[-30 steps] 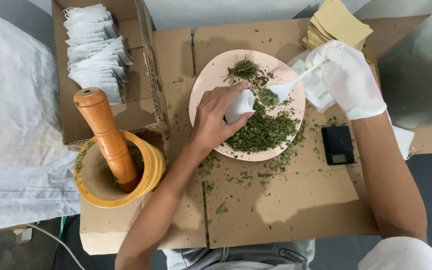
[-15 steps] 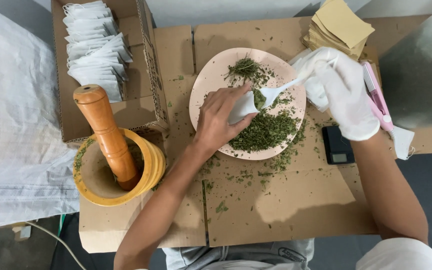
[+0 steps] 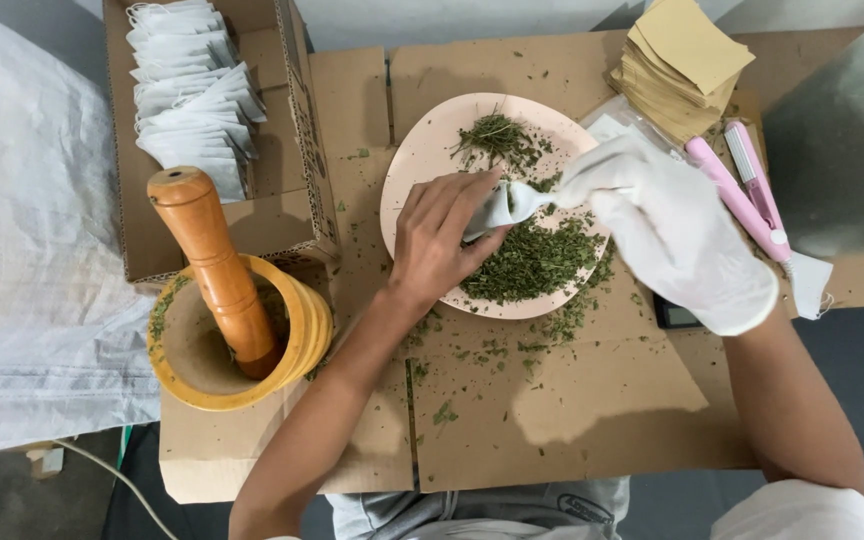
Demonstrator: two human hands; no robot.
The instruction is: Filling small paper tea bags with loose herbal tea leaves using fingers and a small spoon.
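Mid-frame over the pink plate (image 3: 422, 150), your bare left hand (image 3: 439, 240) pinches the white sachet (image 3: 489, 208); your gloved right hand (image 3: 672, 230) grips the spoon (image 3: 532, 200), bowl leftward at its mouth

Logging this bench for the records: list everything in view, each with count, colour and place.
plate: one, pale pink, centre
dried herbs: one heap, green, on plate, flakes scattered around
small bag: one, white, over plate, in left hand
spoon: one, white, at bag mouth
mortar: one, yellow wood, left
pestle: one, orange-brown, standing in mortar
carton: one, brown, upper left
white bags: many, in carton
paper squares: stack, tan, upper right
sealer tool: one, pink, right
left hand: bare
right hand: white glove
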